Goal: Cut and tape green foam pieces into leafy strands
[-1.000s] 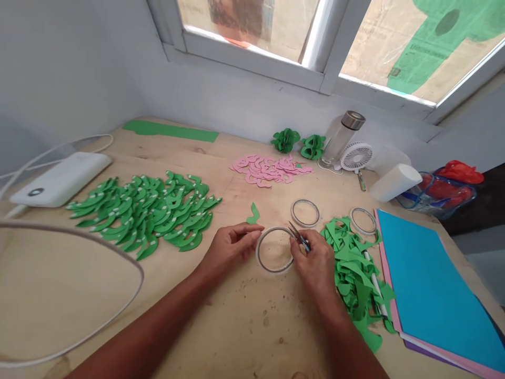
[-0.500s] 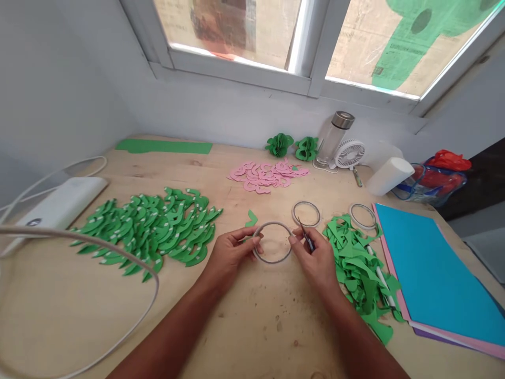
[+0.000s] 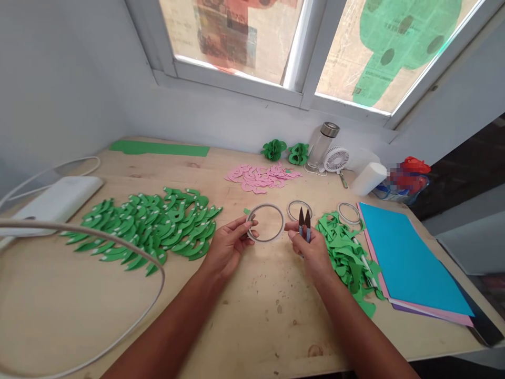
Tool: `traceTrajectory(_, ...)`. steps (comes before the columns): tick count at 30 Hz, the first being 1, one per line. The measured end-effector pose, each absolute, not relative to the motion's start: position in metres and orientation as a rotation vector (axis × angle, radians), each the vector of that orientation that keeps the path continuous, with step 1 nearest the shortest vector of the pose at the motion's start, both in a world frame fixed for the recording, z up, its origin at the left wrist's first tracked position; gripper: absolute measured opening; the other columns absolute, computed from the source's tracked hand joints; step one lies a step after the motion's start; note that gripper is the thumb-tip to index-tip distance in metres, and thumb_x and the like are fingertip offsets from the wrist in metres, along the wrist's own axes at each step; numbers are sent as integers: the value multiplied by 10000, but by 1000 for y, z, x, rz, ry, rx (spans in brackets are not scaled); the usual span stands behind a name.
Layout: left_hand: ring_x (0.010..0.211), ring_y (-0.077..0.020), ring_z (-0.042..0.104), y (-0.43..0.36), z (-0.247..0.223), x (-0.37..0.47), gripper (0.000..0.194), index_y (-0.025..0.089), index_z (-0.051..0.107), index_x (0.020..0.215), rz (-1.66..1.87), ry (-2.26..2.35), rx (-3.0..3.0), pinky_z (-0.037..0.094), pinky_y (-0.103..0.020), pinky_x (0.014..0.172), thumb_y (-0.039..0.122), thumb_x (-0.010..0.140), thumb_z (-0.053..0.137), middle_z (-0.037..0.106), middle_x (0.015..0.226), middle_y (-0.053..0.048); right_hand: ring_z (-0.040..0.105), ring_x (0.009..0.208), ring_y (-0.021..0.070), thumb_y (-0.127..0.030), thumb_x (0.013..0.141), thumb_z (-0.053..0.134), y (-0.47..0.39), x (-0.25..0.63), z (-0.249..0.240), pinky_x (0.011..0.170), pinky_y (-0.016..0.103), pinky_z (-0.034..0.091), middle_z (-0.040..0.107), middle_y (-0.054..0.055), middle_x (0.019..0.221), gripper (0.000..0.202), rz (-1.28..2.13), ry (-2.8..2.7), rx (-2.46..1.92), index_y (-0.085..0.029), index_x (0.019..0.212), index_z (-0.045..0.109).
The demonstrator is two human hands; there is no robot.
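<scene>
A thin roll of tape (image 3: 283, 221) is tilted up above the table, pinched at its left rim by my left hand (image 3: 229, 243). In my right hand (image 3: 314, 253) is a pair of small snips (image 3: 308, 232), blades up and slightly apart. The right fingertips are close to the roll's right edge; whether they touch it I cannot tell. Behind the roll a small green paper piece (image 3: 246, 211) is partly hidden. A second tape roll (image 3: 289, 213) lies just beyond the snips, and a third tape roll (image 3: 349, 204) rests farther right.
Green cut pieces with white tabs (image 3: 150, 226) spread at left, near a white cable (image 3: 160, 273). Green scraps (image 3: 343, 247) lie beside blue sheets (image 3: 410, 258). Pink cutouts (image 3: 260, 178), a bottle (image 3: 320, 147) and a fan (image 3: 336, 159) are at the back.
My right hand has let go of the tape roll's right side and drawn slightly away. The snips now point upward with blades apart. The roll has tilted up, and the camera view has shifted.
</scene>
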State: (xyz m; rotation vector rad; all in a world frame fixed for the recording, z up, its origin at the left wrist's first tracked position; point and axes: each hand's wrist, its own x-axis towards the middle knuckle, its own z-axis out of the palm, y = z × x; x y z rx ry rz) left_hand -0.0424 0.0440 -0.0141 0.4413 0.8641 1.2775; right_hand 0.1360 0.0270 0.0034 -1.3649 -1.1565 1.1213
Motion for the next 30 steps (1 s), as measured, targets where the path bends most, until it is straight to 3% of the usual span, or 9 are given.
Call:
traceTrajectory(4, 577, -87, 623, 41, -14, -39, 245, 97, 694, 911, 1255, 827, 425, 482, -164, 478, 115, 671, 739, 716, 821, -64, 326, 457, 77, -358, 690, 655, 18, 131, -1, 444, 213, 266, 369, -82, 515, 279, 1047, -1248, -1387, -153, 879, 655)
traceTrajectory(13, 572, -83, 625, 41, -18, -37, 175, 90, 690, 901, 1241, 788, 375, 492, -159, 479, 73, 727, 677, 713, 824, -66, 338, 443, 76, -312, 717, 628, 14, 124, -9, 432, 202, 278, 360, -92, 498, 168, 890, -1317, -1356, -178, 812, 592)
traceTrajectory(25, 582, -82, 637, 38, -14, -33, 202, 96, 675, 920, 1221, 829, 381, 500, -149, 500, 61, 721, 677, 711, 836, -75, 391, 484, 88, -307, 793, 571, 10, 127, -8, 470, 215, 336, 440, -53, 571, 145, 600, -1548, -1316, -192, 707, 552)
traceTrajectory(30, 600, -98, 648, 37, -14, -31, 275, 105, 675, 960, 1213, 873, 414, 519, -172, 524, 80, 689, 711, 714, 862, -85, 582, 784, 170, -234, 814, 551, 8, 128, -4, 625, 270, 449, 608, 67, 877, 85, 348, -1622, -1206, -200, 739, 567)
